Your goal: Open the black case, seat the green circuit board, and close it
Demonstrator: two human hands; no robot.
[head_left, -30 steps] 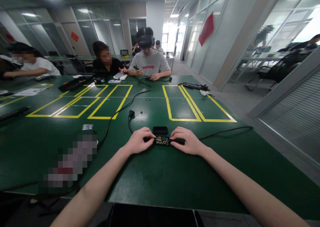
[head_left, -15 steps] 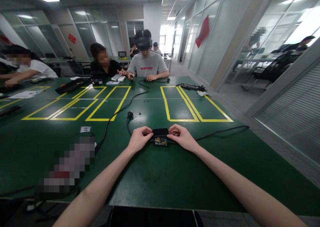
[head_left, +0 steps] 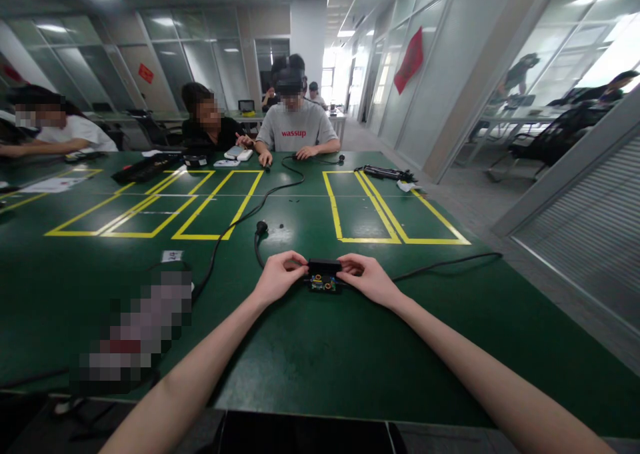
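Note:
A small open black device (head_left: 323, 283) with a circuit board showing coloured parts lies on the green table (head_left: 325, 361) in front of me. A black lid (head_left: 325, 266) sits tilted over its far edge. My left hand (head_left: 278, 276) pinches the lid's left end with curled fingers. My right hand (head_left: 364, 278) grips the lid's right end the same way. A black cable (head_left: 445, 263) runs off to the right from the device.
Another black cable with a plug (head_left: 261, 228) snakes across the table. Yellow taped rectangles (head_left: 367, 207) mark the surface. Several people sit at the far side, one in a grey shirt (head_left: 297, 130). A blurred patch (head_left: 135, 334) lies at left. A glass wall runs along the right.
Both hands moved from the device's ends up to the black lid behind it, then brought the lid over the open board. The view shifted slightly.

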